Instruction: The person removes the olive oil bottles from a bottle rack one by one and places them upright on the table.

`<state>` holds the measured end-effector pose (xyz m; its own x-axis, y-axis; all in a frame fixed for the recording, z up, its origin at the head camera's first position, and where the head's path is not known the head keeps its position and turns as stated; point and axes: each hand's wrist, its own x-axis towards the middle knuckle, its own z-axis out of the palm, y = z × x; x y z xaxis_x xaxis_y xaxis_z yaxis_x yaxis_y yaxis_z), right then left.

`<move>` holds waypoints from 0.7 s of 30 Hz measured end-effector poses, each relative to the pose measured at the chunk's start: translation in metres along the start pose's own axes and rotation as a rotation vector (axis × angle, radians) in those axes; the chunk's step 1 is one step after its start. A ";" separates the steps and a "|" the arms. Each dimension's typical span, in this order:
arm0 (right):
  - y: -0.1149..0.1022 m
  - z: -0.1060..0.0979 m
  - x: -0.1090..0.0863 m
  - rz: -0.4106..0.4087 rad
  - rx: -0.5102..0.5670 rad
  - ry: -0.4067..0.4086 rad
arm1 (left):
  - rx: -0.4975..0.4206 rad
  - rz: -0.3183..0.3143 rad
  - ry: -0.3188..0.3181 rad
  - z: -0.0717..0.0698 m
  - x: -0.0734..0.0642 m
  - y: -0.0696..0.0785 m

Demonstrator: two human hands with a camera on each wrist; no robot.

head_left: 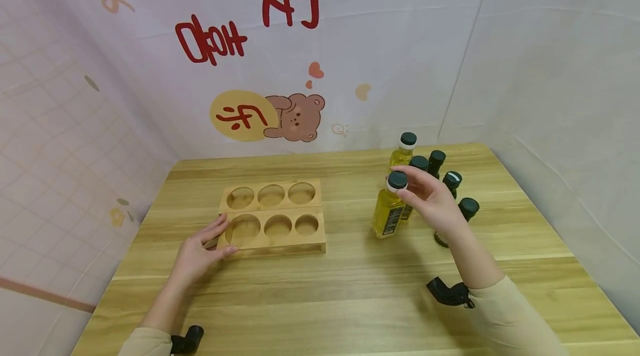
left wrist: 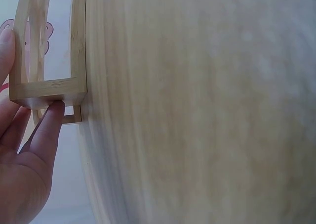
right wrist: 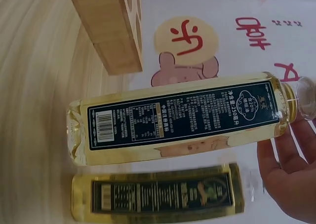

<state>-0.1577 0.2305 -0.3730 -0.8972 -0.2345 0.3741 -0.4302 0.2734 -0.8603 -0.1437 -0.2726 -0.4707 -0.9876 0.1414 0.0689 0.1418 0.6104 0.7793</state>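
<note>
My left hand (head_left: 197, 253) holds the left end of a two-tier wooden rack (head_left: 272, 240) with round holes, fingers and thumb at its edges. In the left wrist view, the thumb (left wrist: 47, 135) touches the end of the rack's frame. My right hand (head_left: 432, 200) grips an oil bottle (head_left: 387, 214) by its neck, just below the dark green cap. The bottle is clear, filled with yellow oil and slightly tilted; its dark label (right wrist: 187, 115) faces the right wrist camera. Another yellow oil bottle (right wrist: 163, 197) stands close beside it.
Right of the rack, behind and beside my right hand, stand several more capped bottles, among them a yellow one (head_left: 400, 157) at the back and a dark-capped one (head_left: 469, 209) at the right. A printed white curtain (head_left: 400, 56) borders the wooden table (head_left: 350, 300).
</note>
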 end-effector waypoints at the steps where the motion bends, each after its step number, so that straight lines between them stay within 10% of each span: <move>1: 0.001 -0.003 -0.002 0.001 -0.013 0.005 | 0.004 0.001 0.001 0.000 0.000 0.000; 21: 0.004 -0.025 -0.029 0.019 -0.102 0.079 | -0.014 -0.006 -0.002 -0.001 0.001 0.002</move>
<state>-0.1358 0.2622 -0.3787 -0.9088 -0.1550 0.3875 -0.4170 0.3719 -0.8293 -0.1440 -0.2719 -0.4683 -0.9882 0.1395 0.0628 0.1349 0.6005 0.7882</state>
